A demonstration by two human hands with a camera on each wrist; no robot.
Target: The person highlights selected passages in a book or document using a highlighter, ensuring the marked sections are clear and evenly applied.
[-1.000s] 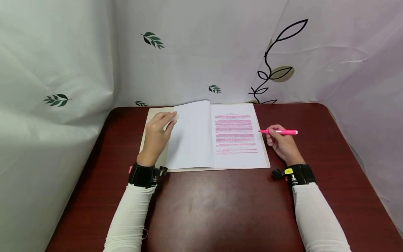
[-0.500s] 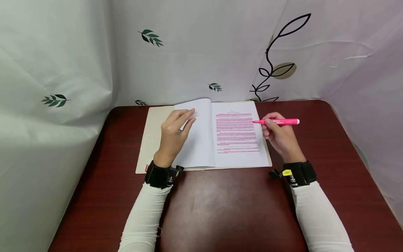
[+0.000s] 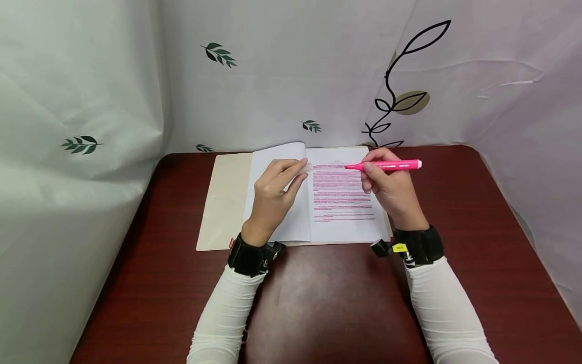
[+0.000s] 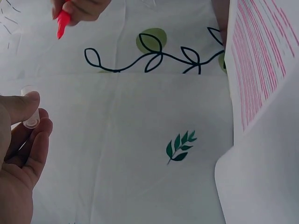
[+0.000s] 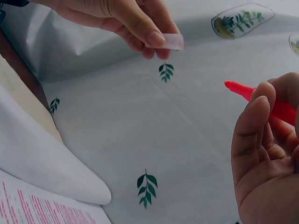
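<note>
My left hand [image 3: 275,197] pinches a small translucent cap [image 4: 31,108] between thumb and fingers, above the book's left page; the cap's hollow end shows in the left wrist view. In my right hand [image 3: 393,189] I grip a pink highlighter [image 3: 391,165], its uncapped tip pointing left toward the cap. A short gap separates tip and cap. Both hands are raised over the open book [image 3: 225,202]. Its right page [image 3: 343,230] bears printed lines marked in pink, partly covered by my right hand. The left page [image 3: 277,151] is blank and curls up near the spine.
The book lies toward the back of a dark red-brown table [image 3: 336,303]. Behind and beside the table hangs a pale curtain [image 3: 273,76] with leaf prints. A black camera strap [image 3: 247,255] is on my left wrist, and another strap [image 3: 418,245] on my right.
My left hand has moved right across the left page with the cap. The right hand has come left and farther back with the highlighter, so tip and cap are now much closer together.
</note>
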